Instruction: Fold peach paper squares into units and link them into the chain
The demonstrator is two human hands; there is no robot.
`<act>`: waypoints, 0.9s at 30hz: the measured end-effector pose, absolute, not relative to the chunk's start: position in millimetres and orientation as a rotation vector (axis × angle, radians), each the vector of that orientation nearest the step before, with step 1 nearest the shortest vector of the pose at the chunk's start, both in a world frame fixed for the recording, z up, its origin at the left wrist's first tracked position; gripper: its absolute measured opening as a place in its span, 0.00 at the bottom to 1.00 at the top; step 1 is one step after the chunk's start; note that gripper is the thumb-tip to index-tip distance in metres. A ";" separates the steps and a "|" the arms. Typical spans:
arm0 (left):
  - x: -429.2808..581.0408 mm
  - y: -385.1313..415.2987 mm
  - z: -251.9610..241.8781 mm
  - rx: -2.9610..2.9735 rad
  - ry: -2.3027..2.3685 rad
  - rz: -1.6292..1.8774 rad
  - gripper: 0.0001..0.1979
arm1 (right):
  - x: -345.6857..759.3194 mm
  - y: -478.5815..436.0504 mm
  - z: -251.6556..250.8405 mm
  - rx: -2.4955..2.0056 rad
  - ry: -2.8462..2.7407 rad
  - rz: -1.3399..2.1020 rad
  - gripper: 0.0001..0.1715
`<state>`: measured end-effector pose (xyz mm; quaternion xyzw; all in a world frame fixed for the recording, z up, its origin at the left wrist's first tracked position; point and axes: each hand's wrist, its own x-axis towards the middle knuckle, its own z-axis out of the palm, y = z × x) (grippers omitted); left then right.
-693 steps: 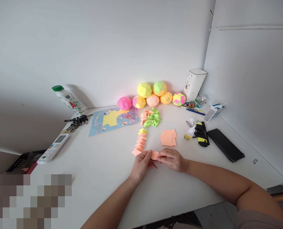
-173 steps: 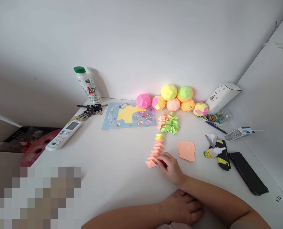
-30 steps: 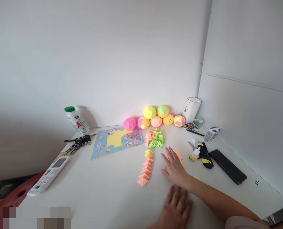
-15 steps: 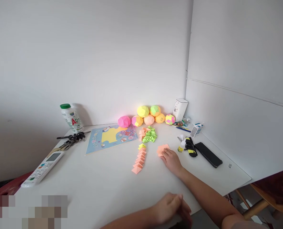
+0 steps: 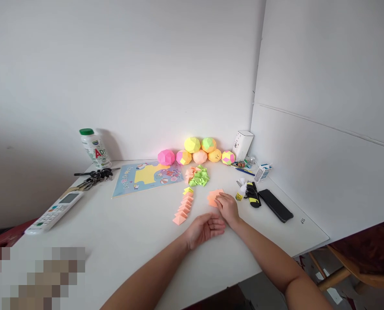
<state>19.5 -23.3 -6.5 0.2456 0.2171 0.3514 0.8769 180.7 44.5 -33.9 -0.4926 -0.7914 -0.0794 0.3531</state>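
Note:
My right hand is at a small stack of peach paper squares, its fingertips closed on the near right edge. My left hand is just in front of it, palm turned inward, fingers loosely stretched out and nothing in them. To the left of both hands lies a row of folded peach paper pieces, overlapping, with a yellow folded piece at its far end. Behind that sits a heap of green folded pieces beside some peach ones.
Faceted paper balls are stacked along the wall. A glue bottle, a black-and-yellow cutter and a black phone lie to the right. Leftward are a blue picture board, keys, a remote control and a white bottle.
My left hand has moved forward and up from the table's front edge, toward the right hand, its palm now showing. The right hand stays at the peach paper. The view has shifted slightly.

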 end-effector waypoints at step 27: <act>13.0 -14.6 3.8 0.572 0.390 0.840 0.22 | 170.2 1.2 2.6 -1.112 -1.652 1.314 0.09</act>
